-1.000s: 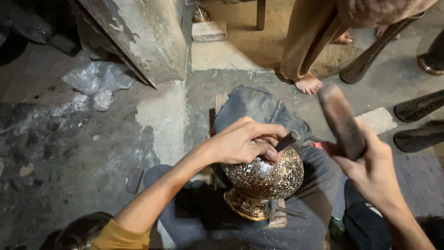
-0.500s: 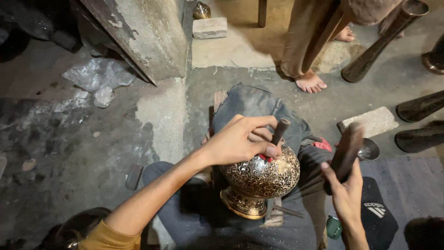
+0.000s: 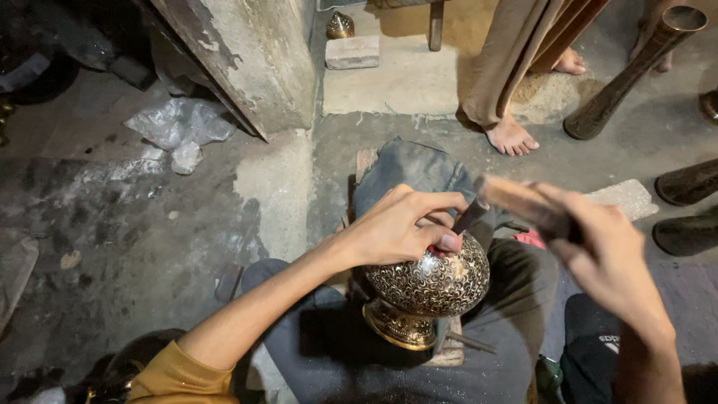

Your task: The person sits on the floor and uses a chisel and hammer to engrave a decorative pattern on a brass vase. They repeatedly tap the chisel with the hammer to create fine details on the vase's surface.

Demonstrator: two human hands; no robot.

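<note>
Your right hand (image 3: 606,254) has swung the wooden mallet (image 3: 523,206) up from beside the engraved brass vase (image 3: 428,288) in your lap; your left hand (image 3: 400,224) pinches the chisel (image 3: 471,215) on its shoulder. Hold it steady, strike squarely

My right hand (image 3: 609,258) smears with motion, and the brown wooden mallet (image 3: 523,206) in it is a blur. My left hand (image 3: 404,224) covers the thin dark metal punch's (image 3: 471,215) tip. The barefoot person in tan trousers (image 3: 523,60) is cut off above.
</note>
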